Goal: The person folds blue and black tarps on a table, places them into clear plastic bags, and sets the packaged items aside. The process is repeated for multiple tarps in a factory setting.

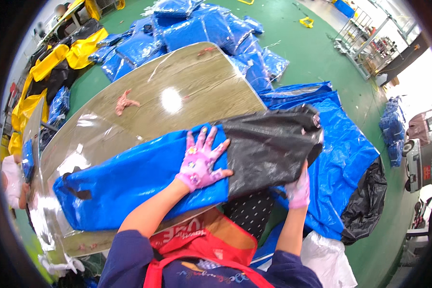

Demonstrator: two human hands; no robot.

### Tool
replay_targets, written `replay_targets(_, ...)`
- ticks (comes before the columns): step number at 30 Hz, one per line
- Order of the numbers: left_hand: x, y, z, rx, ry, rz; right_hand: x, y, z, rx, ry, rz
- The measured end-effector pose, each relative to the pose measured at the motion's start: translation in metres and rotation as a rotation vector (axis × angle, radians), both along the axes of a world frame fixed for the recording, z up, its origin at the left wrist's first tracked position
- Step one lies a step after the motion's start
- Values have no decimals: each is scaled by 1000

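A long folded blue-and-black tarpaulin piece (144, 175) lies slantwise over the near part of a wood-patterned table (187, 72). Its blue part is on the left, its black part on the right. My left hand (200, 163), in a pink patterned glove with bare fingertips, presses flat on the blue part beside the seam, fingers spread. At the near right edge of the black part, my right hand (299, 188), gloved alike, grips the material; its fingers are mostly hidden by the black fold. A dark slot-like patch (76, 186) shows near the blue end.
A crumpled pinkish scrap (125, 102) lies on the table. Beyond it, blue packages in clear plastic (196, 36) are heaped on the green floor. More blue-and-black tarpaulin (343, 158) spreads at right. Yellow and black material (52, 67) is piled left. A metal cart (357, 45) stands far right.
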State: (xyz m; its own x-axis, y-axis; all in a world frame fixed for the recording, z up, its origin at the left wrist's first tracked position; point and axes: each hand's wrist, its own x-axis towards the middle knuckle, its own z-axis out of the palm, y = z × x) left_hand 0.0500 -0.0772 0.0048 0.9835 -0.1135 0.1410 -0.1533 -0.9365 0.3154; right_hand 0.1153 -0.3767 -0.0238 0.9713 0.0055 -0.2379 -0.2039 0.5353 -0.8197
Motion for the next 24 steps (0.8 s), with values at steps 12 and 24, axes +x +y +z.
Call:
replay_targets(12,-90,44,-10,189,-53,31,-155,226,106,-1266,-1610,770)
replay_targets(24,-467,286,2,12,-290,1455,-214,299,145,-2095,-1698,1344)
